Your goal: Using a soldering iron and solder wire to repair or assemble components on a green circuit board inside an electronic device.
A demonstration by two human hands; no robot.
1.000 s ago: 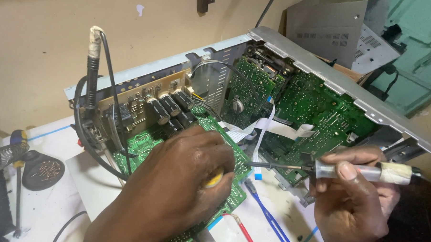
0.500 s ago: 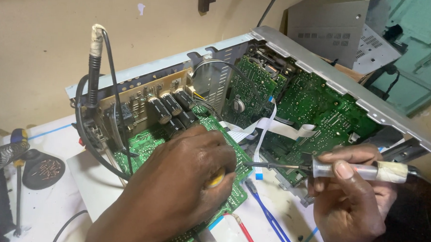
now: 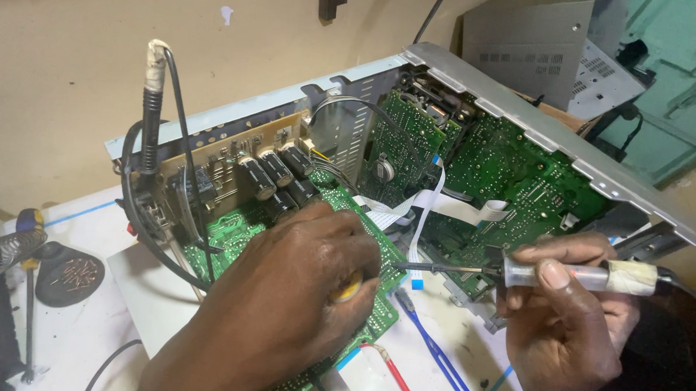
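While the counter point(image 3: 73, 340) shows white at the far left, a coiled wire stand point(image 3: 7, 249) sits there beside a small dark dish point(image 3: 71, 278) of tiny bits. Next along, a black probe point(image 3: 150, 111) with a taped top stands upright at the left end of an opened metal chassis point(image 3: 520, 120), its cable looping down. Just right of it, black cylindrical capacitors point(image 3: 275, 177) lie in a row above a green circuit board point(image 3: 231, 234).

Over that board lies the left hand point(image 3: 290, 309), its grip curled tightly round a small yellow object point(image 3: 350, 286) of which only a sliver shows; what it is cannot be told. White ribbon cables point(image 3: 424, 210) run past the knuckles towards more green boards point(image 3: 511, 174) tilted up inside the chassis.

Farther right, the soldering iron point(image 3: 515, 272) lies nearly level, its long axis running left to right, its thin dark tip pointing left and ending just beside the left hand's fingers over the board's edge. The right hand point(image 3: 563, 326) holds its pale barrel from below, thumb pressed on top; the taped rear end and cord trail off right. Below, blue and red wires point(image 3: 427, 352) lie on the counter.
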